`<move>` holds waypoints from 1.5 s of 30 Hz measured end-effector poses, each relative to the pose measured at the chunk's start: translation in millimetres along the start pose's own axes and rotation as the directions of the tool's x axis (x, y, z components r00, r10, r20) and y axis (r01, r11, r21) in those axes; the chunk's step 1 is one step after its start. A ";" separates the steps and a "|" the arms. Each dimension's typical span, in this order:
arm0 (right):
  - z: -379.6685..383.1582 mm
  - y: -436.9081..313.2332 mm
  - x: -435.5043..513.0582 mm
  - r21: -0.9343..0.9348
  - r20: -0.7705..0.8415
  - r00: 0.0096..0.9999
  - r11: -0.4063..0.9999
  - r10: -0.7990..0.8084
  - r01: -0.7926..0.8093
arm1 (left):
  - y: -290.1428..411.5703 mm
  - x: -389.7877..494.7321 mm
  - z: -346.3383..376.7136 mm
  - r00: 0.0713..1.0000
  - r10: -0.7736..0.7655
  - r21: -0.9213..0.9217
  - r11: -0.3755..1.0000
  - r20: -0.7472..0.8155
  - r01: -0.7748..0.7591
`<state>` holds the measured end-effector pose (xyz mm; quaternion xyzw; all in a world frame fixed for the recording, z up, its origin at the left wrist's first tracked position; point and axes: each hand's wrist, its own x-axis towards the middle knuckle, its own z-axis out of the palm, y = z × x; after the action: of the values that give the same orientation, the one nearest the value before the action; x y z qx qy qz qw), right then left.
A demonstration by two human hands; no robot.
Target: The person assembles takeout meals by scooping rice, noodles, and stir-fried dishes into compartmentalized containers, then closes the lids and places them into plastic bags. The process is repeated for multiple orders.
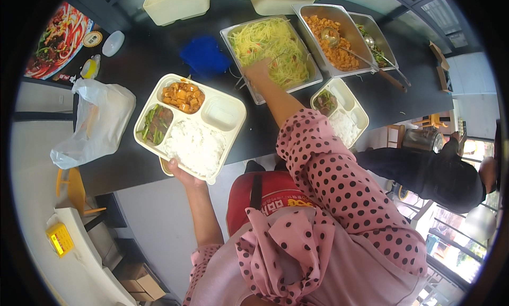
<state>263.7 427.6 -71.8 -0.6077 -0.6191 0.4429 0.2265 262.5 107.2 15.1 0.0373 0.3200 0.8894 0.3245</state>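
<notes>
My left hand (pixel 185 175) grips the near edge of a cream compartment meal tray (pixel 238 111). Diced food in brown sauce (pixel 183 97), meat with green stalks (pixel 155 124) and white rice (pixel 195 147) fill three of its compartments; the fourth, at upper right, is bare. Over a steel pan (pixel 258 99) of shredded yellow-green vegetable (pixel 292 69), my right hand (pixel 256 70) is closed around what look like thin metal tongs (pixel 240 82). Their tips reach into the shreds, partly hidden. Beside my right forearm lies a second meal tray (pixel 360 115) with rice and meat, partly covered by my sleeve.
Two more steel pans hold diced orange-brown food (pixel 346 59) and green vegetables (pixel 379 51), each with a ladle. On the black table (pixel 151 47) are a blue cloth-like item (pixel 204 55), a plastic bag (pixel 97 119) and cream tubs (pixel 177 6). Another person (pixel 429 179) stands at right.
</notes>
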 end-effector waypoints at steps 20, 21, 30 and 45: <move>-212.0 -30.9 38.2 -0.332 0.668 0.744 0.898 0.006 0.290 | -5.5 5.5 -10.3 0.995 -0.102 -0.057 0.993 0.008 0.103; -214.7 -33.6 36.4 -0.432 0.627 0.776 0.859 0.066 0.276 | -6.4 5.6 -9.4 0.994 -0.105 -0.072 0.992 -0.005 0.105; -177.5 -21.0 67.1 -0.353 0.883 0.368 0.105 -0.292 0.930 | -4.7 9.8 -11.6 0.995 -0.099 -0.055 0.993 0.024 0.100; -175.6 10.5 13.5 -0.381 0.580 0.796 0.806 -0.174 0.454 | -14.0 30.0 -39.6 0.971 -0.161 -0.083 0.981 0.176 0.177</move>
<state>411.2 487.0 4.8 -0.3867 -0.8449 0.3672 -0.0420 235.8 111.9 -28.8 0.0688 0.2493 0.8668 0.4263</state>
